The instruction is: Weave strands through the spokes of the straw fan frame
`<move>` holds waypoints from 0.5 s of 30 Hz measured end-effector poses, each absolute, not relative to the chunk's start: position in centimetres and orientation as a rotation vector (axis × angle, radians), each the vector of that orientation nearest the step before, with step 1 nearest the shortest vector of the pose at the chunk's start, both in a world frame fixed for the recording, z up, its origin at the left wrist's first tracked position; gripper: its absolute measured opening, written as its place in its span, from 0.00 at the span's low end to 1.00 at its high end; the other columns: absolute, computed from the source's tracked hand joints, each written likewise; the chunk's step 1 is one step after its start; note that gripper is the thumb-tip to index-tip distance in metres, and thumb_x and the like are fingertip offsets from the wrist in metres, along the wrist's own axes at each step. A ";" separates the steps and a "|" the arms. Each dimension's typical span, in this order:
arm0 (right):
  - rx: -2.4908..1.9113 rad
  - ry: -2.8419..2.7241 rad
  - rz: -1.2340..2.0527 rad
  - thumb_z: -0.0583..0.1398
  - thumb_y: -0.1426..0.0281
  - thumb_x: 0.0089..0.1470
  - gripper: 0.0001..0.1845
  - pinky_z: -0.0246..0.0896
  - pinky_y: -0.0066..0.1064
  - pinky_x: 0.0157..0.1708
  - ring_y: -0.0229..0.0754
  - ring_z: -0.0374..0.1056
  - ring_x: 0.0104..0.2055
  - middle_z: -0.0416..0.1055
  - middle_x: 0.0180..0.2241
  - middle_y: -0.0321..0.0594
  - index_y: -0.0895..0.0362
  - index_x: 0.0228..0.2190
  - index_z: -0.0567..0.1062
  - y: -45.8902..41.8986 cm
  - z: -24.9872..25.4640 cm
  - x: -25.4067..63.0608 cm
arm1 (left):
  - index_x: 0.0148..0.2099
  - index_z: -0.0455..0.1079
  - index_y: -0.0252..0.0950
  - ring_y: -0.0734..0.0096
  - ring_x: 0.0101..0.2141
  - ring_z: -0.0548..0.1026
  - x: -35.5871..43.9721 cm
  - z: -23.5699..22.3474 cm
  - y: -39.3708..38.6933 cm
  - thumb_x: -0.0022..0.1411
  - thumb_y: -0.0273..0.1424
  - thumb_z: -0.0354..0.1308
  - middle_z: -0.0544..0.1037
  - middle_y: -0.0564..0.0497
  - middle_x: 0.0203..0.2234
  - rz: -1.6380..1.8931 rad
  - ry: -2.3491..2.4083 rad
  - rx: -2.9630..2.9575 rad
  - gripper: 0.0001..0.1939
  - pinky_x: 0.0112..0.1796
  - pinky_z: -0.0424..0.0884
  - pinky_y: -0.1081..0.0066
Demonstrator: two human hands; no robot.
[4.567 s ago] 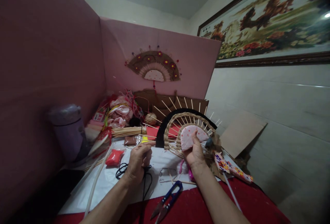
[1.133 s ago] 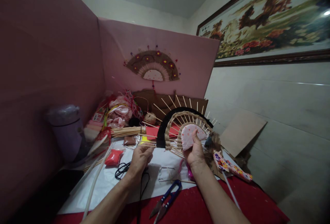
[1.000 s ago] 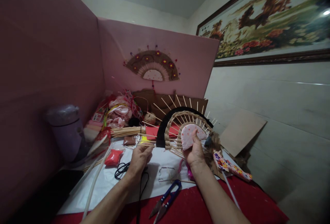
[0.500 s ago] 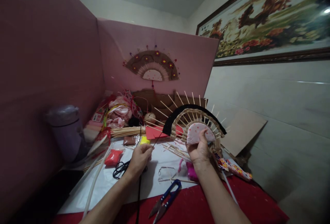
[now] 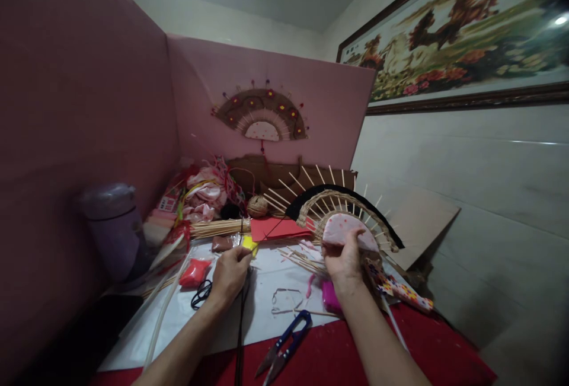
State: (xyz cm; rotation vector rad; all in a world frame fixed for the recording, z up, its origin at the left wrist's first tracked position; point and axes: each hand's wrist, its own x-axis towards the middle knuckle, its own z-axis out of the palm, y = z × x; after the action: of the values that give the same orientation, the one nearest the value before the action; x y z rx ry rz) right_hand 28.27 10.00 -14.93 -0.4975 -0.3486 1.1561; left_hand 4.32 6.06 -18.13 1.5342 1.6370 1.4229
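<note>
My right hand (image 5: 344, 261) grips a half-round woven fan (image 5: 331, 202) by its white, red-dotted base, thumb across the front. Thin sticks radiate from the fan, with a tan woven band and a black band threaded across them. To the left, my left hand (image 5: 232, 273) is closed in a pinch on a black cord (image 5: 275, 229), which runs taut up to the left end of the black band. More of this cord hangs below the hand and lies looped on the white sheet. Blue thread snips (image 5: 287, 341) lie between my forearms.
A finished fan (image 5: 262, 113) hangs on the pink board behind. Around the white sheet (image 5: 267, 321) are a bundle of sticks (image 5: 217, 227), red paper (image 5: 280, 229), a red clay packet (image 5: 194, 272) and a purple packet (image 5: 329, 296). A lidded container (image 5: 113, 232) stands left.
My left hand has moved a little left and up, drawing the black cord out longer. The fan has tilted clockwise, its right end now lower.
</note>
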 end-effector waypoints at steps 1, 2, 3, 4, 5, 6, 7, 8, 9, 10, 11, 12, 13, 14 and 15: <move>-0.467 -0.328 1.162 0.60 0.47 0.39 0.24 0.64 0.25 0.20 0.35 0.67 0.21 0.72 0.20 0.29 0.54 0.29 0.71 9.9 -14.8 28.2 | 0.27 0.74 0.36 0.66 0.25 0.71 4.2 -18.1 6.1 0.47 0.33 0.57 0.76 0.50 0.20 1.441 1.636 1.514 0.07 0.28 0.61 0.72; -0.430 -0.320 1.184 0.61 0.48 0.38 0.24 0.64 0.26 0.21 0.35 0.68 0.22 0.72 0.21 0.30 0.55 0.29 0.71 9.8 -14.6 28.0 | 0.27 0.74 0.36 0.66 0.25 0.71 4.1 -18.0 6.1 0.48 0.33 0.56 0.76 0.50 0.21 1.450 1.627 1.498 0.08 0.28 0.61 0.71; -0.393 -0.312 1.214 0.63 0.50 0.38 0.23 0.65 0.26 0.21 0.35 0.68 0.22 0.73 0.21 0.30 0.55 0.29 0.71 9.6 -14.4 27.7 | 0.28 0.74 0.36 0.66 0.26 0.71 4.2 -17.8 6.0 0.49 0.34 0.56 0.75 0.50 0.21 1.458 1.619 1.489 0.08 0.28 0.62 0.71; -0.363 -0.304 1.244 0.64 0.52 0.37 0.22 0.65 0.25 0.21 0.34 0.68 0.22 0.73 0.22 0.30 0.55 0.29 0.71 9.5 -14.3 27.3 | 0.28 0.74 0.36 0.65 0.26 0.71 4.2 -17.5 5.8 0.49 0.35 0.57 0.75 0.50 0.22 1.481 1.619 1.492 0.09 0.29 0.62 0.71; -0.345 -0.296 1.269 0.66 0.55 0.37 0.21 0.64 0.25 0.20 0.34 0.68 0.22 0.73 0.22 0.30 0.56 0.29 0.71 9.3 -14.2 26.9 | 0.29 0.74 0.36 0.65 0.27 0.70 4.4 -17.1 5.5 0.49 0.36 0.57 0.75 0.50 0.23 1.529 1.627 1.507 0.09 0.29 0.62 0.71; -0.338 -0.295 1.284 0.66 0.57 0.37 0.20 0.64 0.24 0.20 0.34 0.68 0.22 0.73 0.22 0.30 0.56 0.29 0.71 9.1 -14.2 26.5 | 0.31 0.74 0.37 0.64 0.28 0.70 4.6 -16.7 5.2 0.49 0.36 0.58 0.75 0.50 0.25 1.604 1.638 1.531 0.09 0.30 0.62 0.70; -0.338 -0.301 1.291 0.67 0.59 0.37 0.18 0.64 0.24 0.20 0.34 0.68 0.23 0.73 0.23 0.30 0.56 0.29 0.71 8.9 -14.2 26.0 | 0.33 0.74 0.37 0.64 0.30 0.70 4.8 -16.3 4.9 0.48 0.36 0.59 0.75 0.49 0.28 1.698 1.644 1.558 0.10 0.32 0.63 0.70; -0.339 -0.315 1.294 0.67 0.60 0.37 0.17 0.65 0.24 0.20 0.34 0.69 0.24 0.73 0.23 0.31 0.56 0.29 0.72 8.8 -14.3 25.5 | 0.35 0.74 0.38 0.63 0.32 0.70 5.1 -16.0 4.6 0.48 0.36 0.59 0.74 0.49 0.30 1.790 1.632 1.583 0.11 0.33 0.63 0.70; -0.339 -0.335 1.295 0.67 0.62 0.38 0.17 0.67 0.24 0.23 0.35 0.69 0.26 0.74 0.25 0.31 0.56 0.30 0.72 8.6 -14.3 25.0 | 0.36 0.73 0.39 0.64 0.33 0.69 5.4 -15.7 4.3 0.48 0.35 0.60 0.74 0.48 0.31 1.846 1.598 1.606 0.11 0.34 0.63 0.70; -0.339 -0.360 1.296 0.67 0.64 0.38 0.16 0.68 0.25 0.25 0.35 0.70 0.28 0.75 0.26 0.32 0.56 0.30 0.72 8.4 -14.4 24.6 | 0.36 0.73 0.39 0.65 0.32 0.69 5.7 -15.5 4.0 0.49 0.36 0.59 0.73 0.48 0.31 1.852 1.545 1.621 0.11 0.34 0.63 0.70; -0.346 -0.386 1.296 0.67 0.65 0.38 0.15 0.69 0.26 0.28 0.35 0.71 0.29 0.75 0.28 0.33 0.56 0.31 0.73 8.3 -14.5 24.1 | 0.36 0.73 0.38 0.65 0.32 0.69 6.0 -15.5 3.9 0.50 0.36 0.59 0.74 0.49 0.30 1.812 1.481 1.624 0.10 0.33 0.63 0.70; -0.360 -0.413 1.292 0.68 0.67 0.38 0.16 0.70 0.27 0.30 0.36 0.71 0.31 0.75 0.30 0.34 0.57 0.31 0.73 8.1 -14.5 23.7 | 0.35 0.73 0.37 0.66 0.31 0.69 6.4 -15.6 3.8 0.51 0.37 0.58 0.74 0.49 0.29 1.741 1.409 1.615 0.11 0.32 0.63 0.71; -0.385 -0.443 1.284 0.67 0.68 0.38 0.16 0.70 0.27 0.32 0.36 0.71 0.33 0.76 0.30 0.34 0.57 0.32 0.73 7.9 -14.7 23.3 | 0.34 0.73 0.36 0.67 0.29 0.69 6.7 -15.7 3.7 0.51 0.38 0.58 0.74 0.49 0.27 1.657 1.332 1.587 0.12 0.31 0.64 0.71; -0.420 -0.481 1.262 0.67 0.69 0.38 0.15 0.70 0.28 0.35 0.37 0.71 0.34 0.76 0.31 0.35 0.58 0.32 0.74 7.7 -14.9 23.0 | 0.34 0.72 0.35 0.68 0.28 0.70 6.9 -16.0 3.8 0.51 0.40 0.58 0.74 0.48 0.26 1.567 1.251 1.541 0.13 0.29 0.63 0.72; -0.460 -0.526 1.232 0.66 0.69 0.39 0.15 0.70 0.30 0.37 0.37 0.72 0.35 0.76 0.31 0.35 0.58 0.33 0.74 7.5 -15.1 22.8 | 0.34 0.72 0.34 0.69 0.26 0.70 7.2 -16.2 3.9 0.50 0.41 0.58 0.74 0.48 0.24 1.483 1.167 1.476 0.15 0.26 0.63 0.72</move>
State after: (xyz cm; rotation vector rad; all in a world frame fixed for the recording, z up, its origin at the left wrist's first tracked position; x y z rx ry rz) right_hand 22.76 7.47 -15.14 -0.4600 -0.5260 1.2321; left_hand 7.23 3.87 -16.25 1.4756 1.1674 1.4827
